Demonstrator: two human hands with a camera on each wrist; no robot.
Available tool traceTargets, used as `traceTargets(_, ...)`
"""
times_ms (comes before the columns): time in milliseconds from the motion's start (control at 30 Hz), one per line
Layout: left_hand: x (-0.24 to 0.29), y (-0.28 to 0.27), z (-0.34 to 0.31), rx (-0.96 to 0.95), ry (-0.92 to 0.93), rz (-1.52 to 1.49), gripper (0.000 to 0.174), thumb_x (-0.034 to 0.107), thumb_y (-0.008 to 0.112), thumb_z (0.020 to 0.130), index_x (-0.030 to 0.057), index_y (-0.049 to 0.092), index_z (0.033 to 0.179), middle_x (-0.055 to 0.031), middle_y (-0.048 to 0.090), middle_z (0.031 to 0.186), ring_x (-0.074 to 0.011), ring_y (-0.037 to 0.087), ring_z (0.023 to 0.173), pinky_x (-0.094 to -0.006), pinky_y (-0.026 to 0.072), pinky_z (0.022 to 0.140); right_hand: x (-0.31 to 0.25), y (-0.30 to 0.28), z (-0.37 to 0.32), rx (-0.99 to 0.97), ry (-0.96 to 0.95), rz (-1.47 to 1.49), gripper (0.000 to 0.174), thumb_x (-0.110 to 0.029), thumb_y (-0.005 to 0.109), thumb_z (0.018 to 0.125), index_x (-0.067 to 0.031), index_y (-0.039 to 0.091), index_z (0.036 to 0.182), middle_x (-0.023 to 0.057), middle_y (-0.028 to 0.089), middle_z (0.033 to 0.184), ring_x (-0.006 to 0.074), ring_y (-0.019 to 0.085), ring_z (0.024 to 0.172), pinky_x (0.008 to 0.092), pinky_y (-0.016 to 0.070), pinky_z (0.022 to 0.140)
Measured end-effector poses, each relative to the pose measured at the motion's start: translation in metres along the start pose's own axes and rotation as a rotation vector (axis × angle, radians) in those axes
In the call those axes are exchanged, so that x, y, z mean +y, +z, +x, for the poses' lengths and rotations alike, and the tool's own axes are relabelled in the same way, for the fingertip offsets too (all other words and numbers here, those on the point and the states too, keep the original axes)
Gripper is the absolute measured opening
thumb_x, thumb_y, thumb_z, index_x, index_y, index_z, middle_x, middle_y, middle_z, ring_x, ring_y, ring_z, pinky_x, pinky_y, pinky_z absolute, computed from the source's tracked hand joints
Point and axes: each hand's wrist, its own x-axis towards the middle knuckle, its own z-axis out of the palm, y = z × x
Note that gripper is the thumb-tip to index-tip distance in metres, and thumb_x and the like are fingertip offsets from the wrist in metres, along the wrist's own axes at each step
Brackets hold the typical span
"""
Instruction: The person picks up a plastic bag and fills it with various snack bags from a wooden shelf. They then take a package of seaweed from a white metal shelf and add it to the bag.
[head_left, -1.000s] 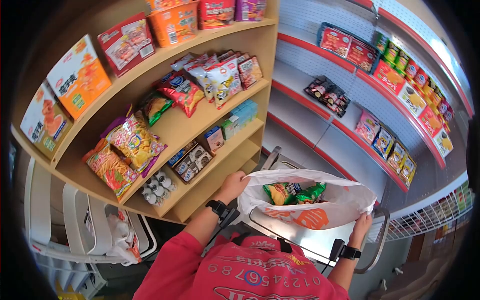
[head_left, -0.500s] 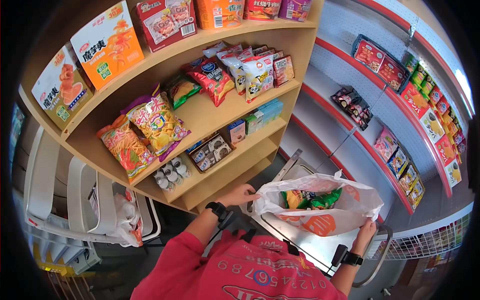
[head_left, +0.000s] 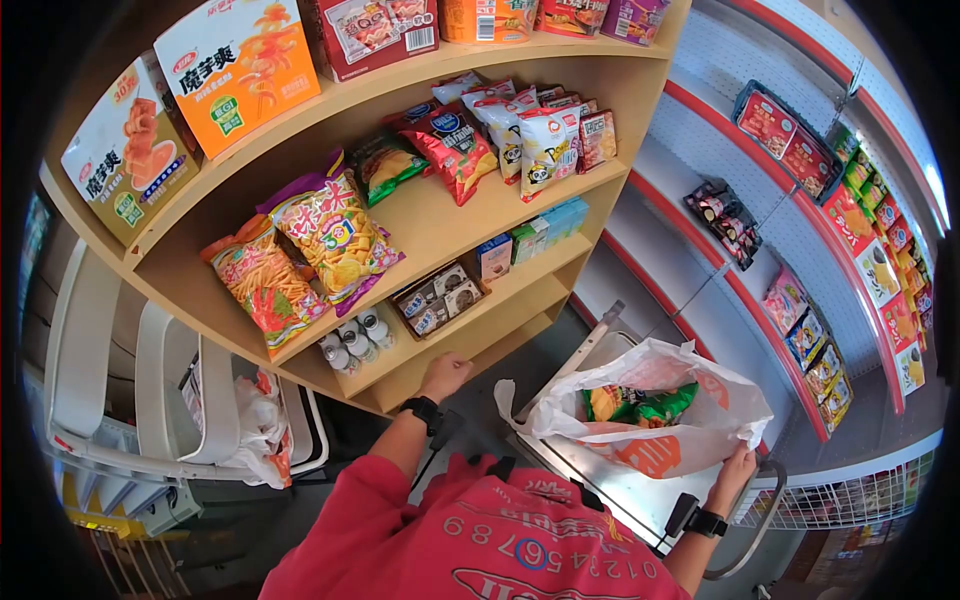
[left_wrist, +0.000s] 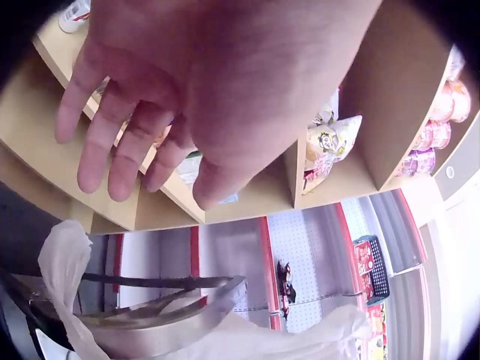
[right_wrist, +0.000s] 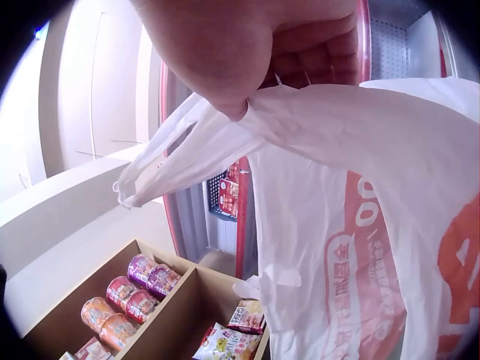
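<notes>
The right hand (head_left: 738,468) grips the rim of a white, orange-printed plastic bag (head_left: 695,455) over the silver metal cart (head_left: 592,478), near its right edge, apparently so its mouth gapes around 2 green foil packets (head_left: 665,407), while the left hand (head_left: 445,376) hangs open.

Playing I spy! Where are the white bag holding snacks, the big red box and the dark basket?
White bag (head_left: 650,457): head view, orange print.
Big red box (head_left: 378,32): head view, front.
Dark basket (left_wrist: 381,277): left wrist view, mesh side.
</notes>
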Motion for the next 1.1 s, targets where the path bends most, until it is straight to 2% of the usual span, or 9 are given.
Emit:
traceTargets(33,-0.007,-0.007,0.001,0.128,-0.013,0.106,0.028,0.027,0.058,0.077,0.0000,0.064,0.084,-0.0153,0.065,0.082,-0.0263,0.063,0.074,-0.0333,0.0495,0.066,-0.002,0.001,-0.002,-0.006,0.013,0.000,0.028,-0.023,0.044,0.092,0.0015,0.056,0.082,-0.0054,0.043,0.064,0.0043,0.034,0.058,0.0229,0.0260,0.050)
traceTargets(67,-0.013,-0.014,0.002,0.127,-0.014,0.106,0.028,0.027,0.058,0.077,0.0000,0.064,0.084,-0.0153,0.065,0.082,-0.0263,0.063,0.074,-0.0333,0.0495,0.066,-0.002,0.002,-0.003,-0.006,0.014,-0.001,0.028,-0.023,0.044,0.092,0.0015,0.056,0.082,-0.0054,0.043,0.064,0.0043,0.034,0.058,0.0229,0.0260,0.050)
traceTargets(133,-0.025,-0.032,0.004,0.297,-0.089,0.103,0.026,0.024,0.056,0.075,0.0010,0.064,0.084,-0.0185,0.063,0.085,-0.0317,0.061,0.080,-0.0356,0.0479,0.073,0.000,0.003,-0.005,-0.002,0.011,-0.001,0.027,-0.021,0.045,0.091,0.0015,0.056,0.083,-0.0052,0.043,0.064,0.0044,0.035,0.058,0.0229,0.0264,0.050)
traceTargets(233,-0.075,-0.051,0.022,0.336,-0.144,0.054,0.026,0.024,0.057,0.074,0.0008,0.064,0.083,-0.0192,0.063,0.084,-0.0318,0.061,0.082,-0.0365,0.0475,0.073,0.023,0.002,-0.002,0.057,-0.066,-0.032,0.026,-0.020,0.045,0.091,0.0019,0.057,0.084,-0.0052,0.044,0.064,0.0042,0.035,0.058,0.0227,0.0271,0.050)
traceTargets(400,-0.099,-0.062,0.037,0.342,-0.181,0.045,0.028,0.025,0.058,0.074,-0.0010,0.064,0.084,-0.0198,0.063,0.083,-0.0324,0.061,0.081,-0.0368,0.0474,0.073,0.006,0.013,-0.014,0.072,-0.004,-0.025,0.026,-0.022,0.045,0.090,0.0005,0.058,0.083,-0.0052,0.045,0.062,0.0042,0.037,0.056,0.0226,0.0277,0.049)
traceTargets(567,-0.071,-0.054,0.051,0.267,-0.151,0.026,0.029,0.025,0.058,0.074,-0.0005,0.064,0.085,-0.0182,0.064,0.080,-0.0306,0.062,0.077,-0.0357,0.0478,0.071,0.019,0.018,-0.017,0.138,-0.071,-0.054,0.025,-0.022,0.046,0.090,-0.0012,0.059,0.083,-0.0058,0.045,0.060,0.0034,0.037,0.053,0.0224,0.0266,0.046)
traceTargets(700,-0.030,-0.047,0.058,0.209,0.017,0.176,0.029,0.026,0.057,0.074,0.0019,0.064,0.088,-0.0165,0.064,0.082,-0.0296,0.062,0.080,-0.0352,0.0477,0.071,0.029,0.015,-0.022,0.104,-0.091,-0.137,0.025,-0.020,0.046,0.090,0.0002,0.060,0.086,-0.0052,0.049,0.064,0.0031,0.039,0.055,0.0217,0.0275,0.047)
traceTargets(833,-0.001,-0.041,0.076,0.083,0.057,0.209,0.027,0.027,0.057,0.074,0.0037,0.063,0.088,-0.0151,0.064,0.084,-0.0293,0.061,0.080,-0.0359,0.0472,0.071,0.027,0.010,-0.033,0.128,-0.075,-0.142,0.026,-0.019,0.045,0.090,0.0009,0.060,0.086,-0.0044,0.051,0.066,0.0032,0.040,0.057,0.0209,0.0289,0.047)
traceTargets(1100,0.039,-0.021,0.094,0.020,0.113,0.197,0.027,0.027,0.061,0.075,0.0024,0.063,0.088,-0.0161,0.064,0.082,-0.0271,0.062,0.078,-0.0342,0.0477,0.069,0.027,-0.001,-0.054,0.168,-0.079,-0.122,0.027,-0.021,0.044,0.091,0.0002,0.058,0.086,-0.0045,0.050,0.064,0.0030,0.039,0.055,0.0213,0.0281,0.047)
